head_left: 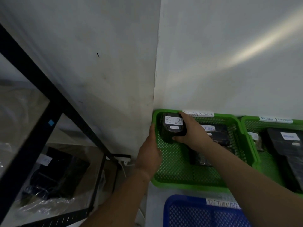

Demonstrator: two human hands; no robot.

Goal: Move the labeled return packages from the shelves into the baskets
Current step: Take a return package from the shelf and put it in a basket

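A black wrapped package (pixel 170 131) with a white "RETURN" label sits in the far left corner of a green basket (pixel 180 169) on the floor by the wall. My right hand (pixel 191 133) grips the package from its right side. My left hand (pixel 150 154) rests against the basket's left rim with fingers together, next to the package. Two more black labeled packages (pixel 219 136) lie deeper in the same basket, partly hidden by my right arm.
A second green basket (pixel 268 161) with black packages stands to the right. A blue basket (pixel 196 213) sits nearer me. Black metal shelves (pixel 49 99) at the left hold another black package (pixel 59 174) in plastic wrap. White walls meet in a corner behind the baskets.
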